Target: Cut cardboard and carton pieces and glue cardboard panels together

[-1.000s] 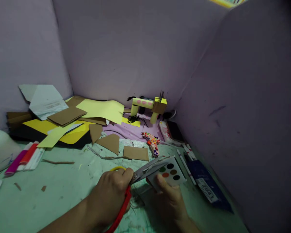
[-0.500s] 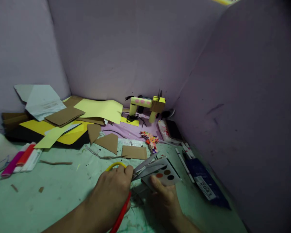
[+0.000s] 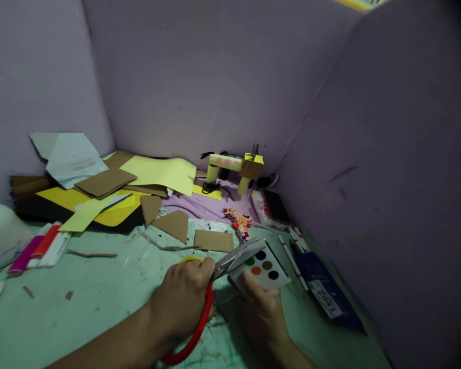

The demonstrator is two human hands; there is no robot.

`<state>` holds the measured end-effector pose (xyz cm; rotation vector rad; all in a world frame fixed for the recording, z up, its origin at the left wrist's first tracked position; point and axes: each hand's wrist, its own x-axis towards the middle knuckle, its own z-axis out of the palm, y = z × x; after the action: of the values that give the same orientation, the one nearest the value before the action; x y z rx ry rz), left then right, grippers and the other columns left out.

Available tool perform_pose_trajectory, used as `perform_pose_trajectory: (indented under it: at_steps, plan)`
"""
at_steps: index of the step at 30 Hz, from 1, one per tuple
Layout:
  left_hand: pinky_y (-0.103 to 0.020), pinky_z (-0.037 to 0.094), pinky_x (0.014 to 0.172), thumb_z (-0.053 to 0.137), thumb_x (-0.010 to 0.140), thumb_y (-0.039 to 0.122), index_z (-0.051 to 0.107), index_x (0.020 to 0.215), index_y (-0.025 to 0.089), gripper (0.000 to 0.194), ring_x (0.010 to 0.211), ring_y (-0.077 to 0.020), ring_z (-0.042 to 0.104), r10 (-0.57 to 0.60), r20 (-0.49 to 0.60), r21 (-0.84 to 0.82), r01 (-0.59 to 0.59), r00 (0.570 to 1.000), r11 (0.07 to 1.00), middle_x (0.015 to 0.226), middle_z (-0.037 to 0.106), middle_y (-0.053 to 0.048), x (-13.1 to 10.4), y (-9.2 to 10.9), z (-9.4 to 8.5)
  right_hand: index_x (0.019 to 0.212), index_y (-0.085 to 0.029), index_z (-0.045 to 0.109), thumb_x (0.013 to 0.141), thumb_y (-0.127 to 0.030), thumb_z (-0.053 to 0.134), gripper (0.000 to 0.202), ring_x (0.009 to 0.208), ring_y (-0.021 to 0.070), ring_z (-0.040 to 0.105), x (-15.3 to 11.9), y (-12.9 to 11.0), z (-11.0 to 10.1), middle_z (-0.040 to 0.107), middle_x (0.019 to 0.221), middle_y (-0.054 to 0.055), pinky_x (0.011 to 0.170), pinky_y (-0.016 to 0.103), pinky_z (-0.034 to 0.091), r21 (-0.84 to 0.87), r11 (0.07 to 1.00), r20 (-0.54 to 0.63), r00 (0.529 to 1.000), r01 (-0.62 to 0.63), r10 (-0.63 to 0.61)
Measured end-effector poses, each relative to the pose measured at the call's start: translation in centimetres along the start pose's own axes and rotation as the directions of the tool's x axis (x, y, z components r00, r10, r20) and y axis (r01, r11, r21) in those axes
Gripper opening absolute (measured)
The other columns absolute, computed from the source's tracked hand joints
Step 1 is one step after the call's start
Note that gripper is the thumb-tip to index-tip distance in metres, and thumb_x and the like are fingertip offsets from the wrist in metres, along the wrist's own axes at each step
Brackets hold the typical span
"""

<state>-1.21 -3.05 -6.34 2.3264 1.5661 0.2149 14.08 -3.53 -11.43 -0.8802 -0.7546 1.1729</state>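
My left hand [image 3: 186, 292] is closed around the handles of a pair of scissors [image 3: 200, 328], one loop red and the other yellow. Its blades lie along the upper left edge of a white card [image 3: 271, 261] printed with coloured dots. My right hand [image 3: 263, 312] pinches that card from below, thumb on top. Just beyond the blade tips is a small patterned, bright-coloured cut-out [image 3: 240, 224]. A brown cardboard rectangle [image 3: 214, 240] lies left of it.
A yellow paper giraffe-like figure [image 3: 230, 166] stands by the back wall. Paper and cardboard sheets [image 3: 157, 174] are piled at back left, with markers [image 3: 46, 245] in front. On the right lie a dark blue packet [image 3: 326, 292], pens [image 3: 293, 262] and a phone [image 3: 275, 207].
The scissor blades have come closer together along the card's edge. My left hand has turned slightly, and the red handle shows more. The view has shifted a little.
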Motion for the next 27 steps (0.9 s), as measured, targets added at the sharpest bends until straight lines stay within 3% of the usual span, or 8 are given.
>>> perform_pose_trajectory:
  at_steps: [5,10,17,22,24,27]
  plan:
    - [-0.038,0.049,0.068,0.045,0.064,0.005,0.054,0.093,0.016,0.032,0.076,-0.0257,0.063,-0.039,0.018,0.035,0.038,0.999,0.999,0.085,0.064,-0.008,-0.5,0.7,-0.7,0.08,-0.019,0.072,0.064,-0.031,0.077,0.021,0.085,0.0244,0.064,0.0,-0.3,-0.1,0.073,0.085,0.006,0.083,0.039,0.047,-0.153,0.988,0.051,0.999,0.018,-0.01]
    - [-0.044,0.05,0.073,0.053,0.061,0.006,0.055,0.103,0.015,0.043,0.082,-0.0304,0.065,-0.126,0.096,0.103,0.116,0.987,0.988,0.093,0.065,-0.011,-0.2,2.0,-1.8,0.073,-0.017,0.071,0.064,-0.031,0.076,0.017,0.076,0.0242,0.064,-0.4,0.0,-0.2,0.071,0.072,0.006,0.079,0.04,0.049,-0.162,0.987,0.068,0.998,-0.008,0.019]
    - [-0.043,0.048,0.076,0.049,0.065,0.006,0.055,0.105,0.016,0.042,0.088,-0.0293,0.062,-0.065,0.022,0.054,0.064,0.998,0.996,0.097,0.064,-0.011,-0.1,1.8,-1.6,0.076,-0.018,0.071,0.069,-0.036,0.073,0.02,0.09,0.0284,0.062,-0.8,0.6,0.2,0.071,0.077,0.007,0.088,0.044,0.045,-0.185,0.983,0.029,1.0,-0.002,0.008]
    - [-0.04,0.047,0.077,0.047,0.067,0.006,0.054,0.108,0.018,0.043,0.093,-0.0268,0.06,-0.059,0.018,0.029,0.058,0.998,0.998,0.102,0.063,-0.01,0.1,0.7,-2.3,0.1,-0.023,0.069,0.06,-0.044,0.078,0.046,0.096,0.0297,0.062,-0.5,-0.3,-0.8,0.071,0.102,0.01,0.087,0.045,0.045,-0.111,0.991,0.049,0.995,-0.075,0.081]
    - [-0.041,0.047,0.075,0.044,0.072,0.008,0.055,0.107,0.018,0.038,0.09,-0.0276,0.06,-0.042,0.009,0.064,0.042,0.999,0.997,0.1,0.063,-0.011,0.1,0.3,-2.6,0.11,-0.027,0.065,0.055,-0.047,0.081,0.061,0.103,0.0302,0.06,0.1,-1.4,-1.5,0.066,0.115,0.01,0.085,0.042,0.047,-0.067,0.997,0.089,0.995,-0.035,0.041]
    - [-0.043,0.047,0.072,0.042,0.073,0.008,0.056,0.105,0.017,0.036,0.086,-0.0287,0.061,0.008,0.022,0.093,-0.01,1.0,0.996,0.094,0.064,-0.011,0.1,0.1,-2.8,0.101,-0.024,0.07,0.049,-0.042,0.084,0.056,0.095,0.0273,0.061,1.3,-2.9,-2.3,0.07,0.104,0.009,0.077,0.035,0.049,-0.265,0.964,0.136,0.99,0.002,0.035]
